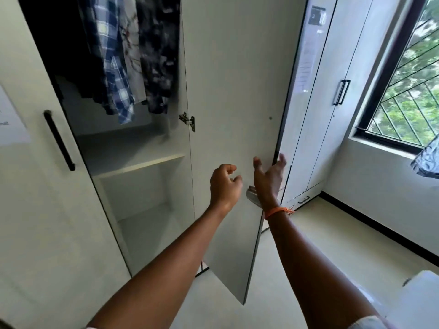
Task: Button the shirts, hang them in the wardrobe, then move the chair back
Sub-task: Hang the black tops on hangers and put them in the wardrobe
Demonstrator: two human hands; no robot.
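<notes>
- White laminate covers the wardrobe [71,210], whose right door [232,115] stands swung open toward the camera, a metal hinge [187,121] showing on its inner edge.
- Paper notices are stuck on the left door [11,119] and on the neighbouring cupboard [308,55]; the print on both is too blurred to read, and no brand shows anywhere.
- Three shirts hang inside at the top: a blue-and-white plaid shirt [114,67], a pale patterned shirt [134,43] behind it, and a dark mottled shirt [159,55] nearest the open door.
- Below them sits a bare shelf [140,165].
- Left hand [224,184] is raised in front of the open door's inner face, its fingers [229,168] loosely curled and holding nothing.
- Right hand [269,176] reaches the free edge of that door, fingers [282,160] spread and relaxed; whether they touch the edge cannot be told.
- An orange thread [278,212] circles the right wrist.
- A barred window [408,96] with greenery behind it lies at the right, and a black bar handle [59,141] runs down the left door.
</notes>
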